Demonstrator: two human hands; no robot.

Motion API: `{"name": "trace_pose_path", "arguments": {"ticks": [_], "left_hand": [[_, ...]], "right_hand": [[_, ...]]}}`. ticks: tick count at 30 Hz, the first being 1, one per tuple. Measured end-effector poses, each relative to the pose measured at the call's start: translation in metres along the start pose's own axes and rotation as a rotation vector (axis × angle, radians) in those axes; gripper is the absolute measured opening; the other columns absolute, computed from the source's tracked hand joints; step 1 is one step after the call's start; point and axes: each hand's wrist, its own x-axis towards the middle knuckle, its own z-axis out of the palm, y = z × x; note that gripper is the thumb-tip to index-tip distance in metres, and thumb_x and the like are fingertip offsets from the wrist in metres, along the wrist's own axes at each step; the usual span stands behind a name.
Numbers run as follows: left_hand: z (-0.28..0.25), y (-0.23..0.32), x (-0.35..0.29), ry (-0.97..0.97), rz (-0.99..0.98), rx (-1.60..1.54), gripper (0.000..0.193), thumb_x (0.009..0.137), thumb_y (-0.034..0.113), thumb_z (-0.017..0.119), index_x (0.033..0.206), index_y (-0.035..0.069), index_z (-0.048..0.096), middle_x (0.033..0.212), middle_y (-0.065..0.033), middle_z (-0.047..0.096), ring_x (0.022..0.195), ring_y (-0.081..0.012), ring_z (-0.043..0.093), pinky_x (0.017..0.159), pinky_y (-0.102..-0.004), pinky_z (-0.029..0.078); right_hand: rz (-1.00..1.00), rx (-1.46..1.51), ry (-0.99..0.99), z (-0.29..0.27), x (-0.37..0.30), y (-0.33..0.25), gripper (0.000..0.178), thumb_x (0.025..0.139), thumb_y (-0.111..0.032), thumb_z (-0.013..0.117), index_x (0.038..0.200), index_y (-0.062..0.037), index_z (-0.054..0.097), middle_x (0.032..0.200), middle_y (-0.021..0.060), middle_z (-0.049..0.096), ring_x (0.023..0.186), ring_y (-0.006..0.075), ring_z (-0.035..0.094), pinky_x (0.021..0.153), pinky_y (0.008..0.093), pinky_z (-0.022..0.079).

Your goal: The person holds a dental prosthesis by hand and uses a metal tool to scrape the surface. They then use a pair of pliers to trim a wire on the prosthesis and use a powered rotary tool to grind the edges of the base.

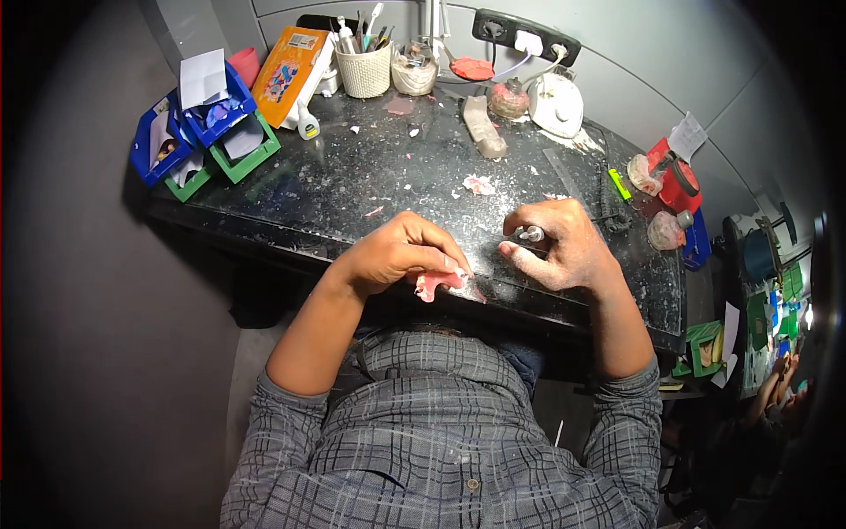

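At the table's front edge my left hand pinches a pink denture piece between thumb and fingers. The piece has a wavy edge and hangs partly below the fingertips. To its right, my right hand is curled round a small silver handpiece. Only the handpiece's metal end shows; the fingers hide the rest of it. The two hands are apart, and the tool does not appear to touch the denture piece. Whitish dust covers the right hand.
Dust and scraps lie over the black table, including pink-white shavings. Blue and green bins stand at the left. A white woven cup holds tools at the back. A yellow-green marker lies right, near a red container.
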Motion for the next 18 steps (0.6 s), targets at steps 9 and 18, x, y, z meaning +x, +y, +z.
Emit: {"name": "trace_pose_path", "arguments": {"ticks": [9, 18], "left_hand": [[0.003, 0.005, -0.006, -0.027, 0.006, 0.014, 0.020, 0.092, 0.003, 0.066, 0.103, -0.011, 0.076, 0.086, -0.0182, 0.076, 0.054, -0.0136, 0.068, 0.050, -0.0228, 0.054], [0.017, 0.012, -0.006, 0.140, 0.234, 0.295, 0.027, 0.101, 0.006, 0.066, 0.125, -0.005, 0.071, 0.099, -0.0096, 0.074, 0.086, -0.0136, 0.072, 0.074, -0.0254, 0.054]], "right_hand": [[-0.003, -0.040, -0.002, 0.001, 0.001, 0.000, 0.021, 0.086, -0.023, 0.077, 0.087, -0.0044, 0.069, 0.067, 0.0164, 0.063, 0.060, 0.0338, 0.066, 0.057, 0.0405, 0.051], [0.044, 0.029, -0.002, -0.003, 0.004, -0.008, 0.018, 0.086, -0.020, 0.077, 0.090, -0.0038, 0.070, 0.069, 0.0160, 0.066, 0.061, 0.0315, 0.068, 0.057, 0.0382, 0.052]]}}
